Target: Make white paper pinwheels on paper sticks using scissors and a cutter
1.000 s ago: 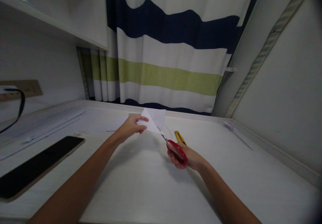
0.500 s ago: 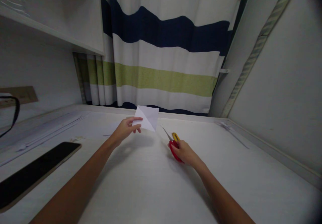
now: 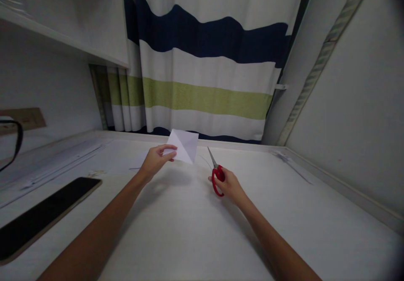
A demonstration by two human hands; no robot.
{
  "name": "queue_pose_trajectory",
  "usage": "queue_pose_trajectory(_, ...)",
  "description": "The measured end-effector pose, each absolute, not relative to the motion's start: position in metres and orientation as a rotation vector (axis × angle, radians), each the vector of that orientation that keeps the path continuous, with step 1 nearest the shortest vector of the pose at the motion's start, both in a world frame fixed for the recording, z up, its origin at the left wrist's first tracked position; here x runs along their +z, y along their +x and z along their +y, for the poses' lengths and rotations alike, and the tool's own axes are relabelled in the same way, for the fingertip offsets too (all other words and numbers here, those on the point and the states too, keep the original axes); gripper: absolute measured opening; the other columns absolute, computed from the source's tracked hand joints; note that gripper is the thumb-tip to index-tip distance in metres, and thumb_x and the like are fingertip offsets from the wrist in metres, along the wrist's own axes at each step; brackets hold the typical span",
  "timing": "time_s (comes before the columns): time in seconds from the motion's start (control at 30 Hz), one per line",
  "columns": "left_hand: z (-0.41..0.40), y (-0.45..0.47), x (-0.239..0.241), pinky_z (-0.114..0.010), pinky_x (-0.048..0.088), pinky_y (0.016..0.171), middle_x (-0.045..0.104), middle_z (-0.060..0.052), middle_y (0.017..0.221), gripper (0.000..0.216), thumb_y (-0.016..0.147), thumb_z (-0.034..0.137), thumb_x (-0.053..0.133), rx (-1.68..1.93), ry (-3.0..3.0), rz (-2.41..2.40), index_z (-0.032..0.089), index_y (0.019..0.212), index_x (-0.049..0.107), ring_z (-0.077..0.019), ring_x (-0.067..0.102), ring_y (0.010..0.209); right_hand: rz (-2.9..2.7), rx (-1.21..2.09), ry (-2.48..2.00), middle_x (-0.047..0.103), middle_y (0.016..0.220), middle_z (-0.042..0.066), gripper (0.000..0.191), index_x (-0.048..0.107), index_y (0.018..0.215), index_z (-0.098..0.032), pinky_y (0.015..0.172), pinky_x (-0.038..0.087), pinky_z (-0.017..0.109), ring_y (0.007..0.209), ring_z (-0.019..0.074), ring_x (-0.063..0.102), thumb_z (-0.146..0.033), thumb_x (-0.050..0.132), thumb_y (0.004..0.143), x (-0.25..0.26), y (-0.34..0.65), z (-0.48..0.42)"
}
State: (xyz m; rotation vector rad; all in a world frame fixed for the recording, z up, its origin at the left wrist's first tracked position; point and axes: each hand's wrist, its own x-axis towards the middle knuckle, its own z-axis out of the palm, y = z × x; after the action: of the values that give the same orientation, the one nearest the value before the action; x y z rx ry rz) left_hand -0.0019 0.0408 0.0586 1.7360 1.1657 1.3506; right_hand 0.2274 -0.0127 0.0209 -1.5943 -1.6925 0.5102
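Observation:
My left hand [image 3: 156, 160] pinches a small white folded paper [image 3: 185, 145] by its left corner and holds it just above the white desk [image 3: 195, 230]. The paper shows a diagonal crease. To its right, my right hand [image 3: 229, 184] grips red-handled scissors [image 3: 216, 173], whose closed blades point up and away toward the curtain. Scissors and paper are apart, with a small gap between them.
A dark phone [image 3: 41, 216] lies at the desk's left front. A striped curtain [image 3: 205, 70] hangs behind the desk. A shelf [image 3: 63, 28] overhangs at upper left, and a black cable [image 3: 14, 144] loops at the far left. A wall borders the right side.
The scissors have come out of the paper and moved right and away, now covering the yellow cutter seen before. My left hand with the paper has stayed nearly in place.

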Motion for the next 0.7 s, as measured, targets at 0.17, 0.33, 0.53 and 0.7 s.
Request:
queue_pose_trajectory(0.17, 0.037, 0.002, 0.061, -0.023, 0.045, 0.055, 0.057, -0.001, 0.076, 0.029, 0.059, 0.026, 0.059, 1.348, 1.734, 1.164, 0.014, 0.086, 0.056, -0.0112, 0.056, 0.055, -1.666, 0.739, -1.455, 0.043, 0.062, -0.004, 0.025, 0.039, 0.074, -0.018, 0.050, 0.038, 0.023, 0.052, 0.0093, 0.042, -0.035, 0.054, 0.063, 0.017, 0.221, -0.017)
queue_pose_trajectory(0.33, 0.037, 0.002, 0.061, -0.022, 0.045, 0.054, 0.055, 0.000, 0.071, 0.033, 0.059, 0.022, 0.058, 1.317, 1.778, 1.187, 0.013, 0.091, 0.052, -0.0112, 0.056, 0.055, -1.733, 0.788, -1.484, 0.039, 0.064, -0.004, 0.026, 0.036, 0.077, -0.019, 0.049, 0.037, 0.022, 0.052, 0.0084, 0.036, -0.033, 0.055, 0.064, 0.022, 0.216, -0.026)
queue_pose_trajectory(0.53, 0.038, 0.002, 0.060, -0.022, 0.046, 0.055, 0.055, -0.001, 0.081, 0.040, 0.059, 0.020, 0.057, 1.330, 1.807, 1.142, 0.014, 0.098, 0.049, -0.0097, 0.055, 0.055, -1.776, 0.884, -1.401, 0.044, 0.065, -0.003, 0.028, 0.042, 0.079, -0.018, 0.047, 0.035, 0.021, 0.052, 0.0087, 0.040, -0.033, 0.058, 0.062, 0.027, 0.215, -0.029)
queue_pose_trajectory(0.7, 0.036, 0.003, 0.062, -0.021, 0.046, 0.053, 0.056, -0.001, 0.077, 0.041, 0.060, 0.020, 0.057, 1.297, 1.840, 1.225, 0.013, 0.100, 0.049, -0.0099, 0.055, 0.053, -1.881, 0.549, -1.457, 0.050, 0.056, -0.001, 0.019, 0.051, 0.067, -0.016, 0.050, 0.035, 0.024, 0.051, 0.0113, 0.044, -0.035, 0.052, 0.068, 0.022, 0.214, -0.025)
